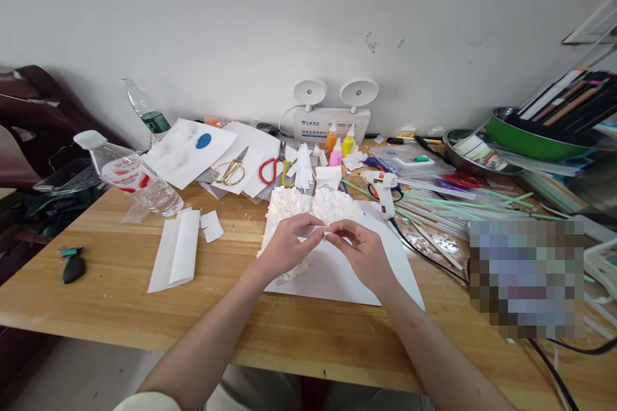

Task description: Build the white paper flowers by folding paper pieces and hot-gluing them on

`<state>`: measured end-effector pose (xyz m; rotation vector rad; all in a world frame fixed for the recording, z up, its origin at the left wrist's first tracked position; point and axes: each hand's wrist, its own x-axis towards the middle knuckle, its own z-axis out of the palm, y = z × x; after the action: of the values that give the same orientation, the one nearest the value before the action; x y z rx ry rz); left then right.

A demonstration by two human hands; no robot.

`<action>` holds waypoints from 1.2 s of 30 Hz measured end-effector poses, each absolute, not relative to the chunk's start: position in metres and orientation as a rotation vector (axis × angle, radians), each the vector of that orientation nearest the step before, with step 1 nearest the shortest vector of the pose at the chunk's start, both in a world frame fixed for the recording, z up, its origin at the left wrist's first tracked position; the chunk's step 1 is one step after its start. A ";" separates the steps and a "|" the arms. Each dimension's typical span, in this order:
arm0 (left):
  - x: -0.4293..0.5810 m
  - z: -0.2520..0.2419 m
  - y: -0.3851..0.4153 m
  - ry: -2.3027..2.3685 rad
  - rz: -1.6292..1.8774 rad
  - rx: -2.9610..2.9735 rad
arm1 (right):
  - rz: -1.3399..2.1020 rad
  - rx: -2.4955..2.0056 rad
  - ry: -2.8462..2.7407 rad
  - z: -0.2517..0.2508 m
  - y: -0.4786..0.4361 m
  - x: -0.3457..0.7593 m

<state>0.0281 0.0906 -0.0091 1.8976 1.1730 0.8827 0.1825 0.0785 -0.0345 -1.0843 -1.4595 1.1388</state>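
Note:
Between my left hand (294,241) and my right hand (359,249), a small piece of white paper (325,232) is pinched by the fingertips of both. My hands are close together above a white sheet (337,279) lying on the wooden table. On that sheet, partly behind my hands, are two patches of crumpled white paper bits (284,203), the left one running down under my left hand. Their full shape is hidden. A folded white paper (176,250) and small cut paper squares (212,226) lie to the left.
A glue gun (384,196) with a black cable rests to the right. Scissors (231,169), red-handled cutters (268,170) and paint bottles (336,153) are at the back. A water bottle (135,176) leans at left. Thin sticks, a green pan (530,138) and a pixelated object (525,276) crowd the right.

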 end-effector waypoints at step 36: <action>0.031 -0.010 0.091 1.204 0.923 1.854 | 1.130 -1.031 -1.530 -0.031 0.076 0.181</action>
<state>0.0309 0.0914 -0.0105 1.8536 1.2040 0.9226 0.1815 0.0763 -0.0308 -1.0308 -1.5303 1.1297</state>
